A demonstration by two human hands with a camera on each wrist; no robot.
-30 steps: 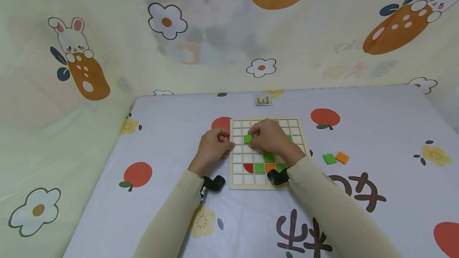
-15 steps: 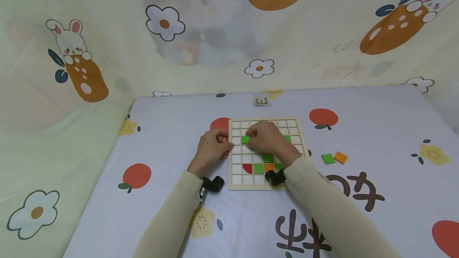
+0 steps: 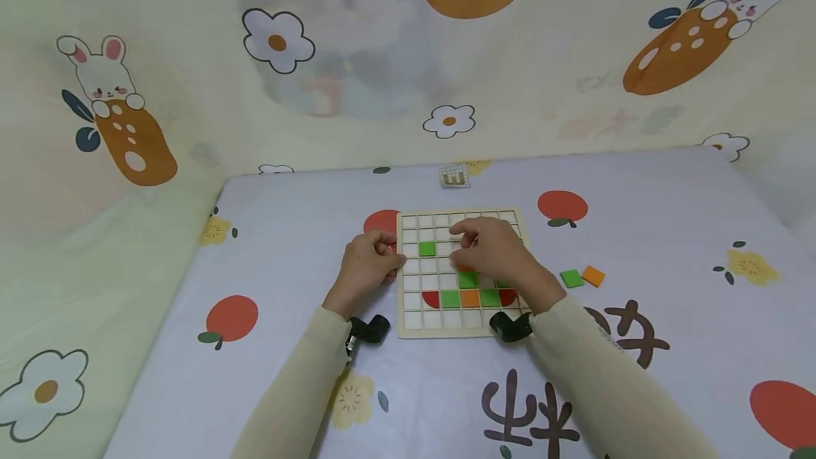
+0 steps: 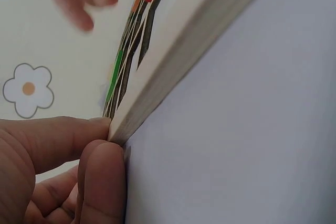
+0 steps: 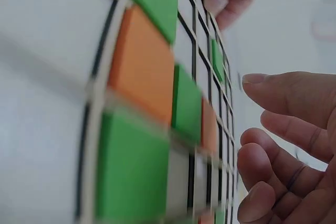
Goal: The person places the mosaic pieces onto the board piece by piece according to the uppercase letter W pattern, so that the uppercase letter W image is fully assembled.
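A square wooden grid board lies on the table with coloured tiles in some of its cells. My left hand pinches its left edge between thumb and finger. Over the middle of the board hovers my right hand, its thumb and fingers apart with nothing between them. To its left, a green square tile sits in an upper-left cell. Nearer me, a row holds a red quarter-round tile, green tiles and an orange tile. My right hand hides part of the board.
A loose green tile and a loose orange tile lie on the patterned tablecloth right of the board. Behind the board is a small card with a grid pattern. A printed cloth wall closes off the table's far side.
My right hand has let go of the green tile in the upper-left cell and moved right, its fingers spreading. My left hand stays at the board's edge. The head view has shifted slightly.
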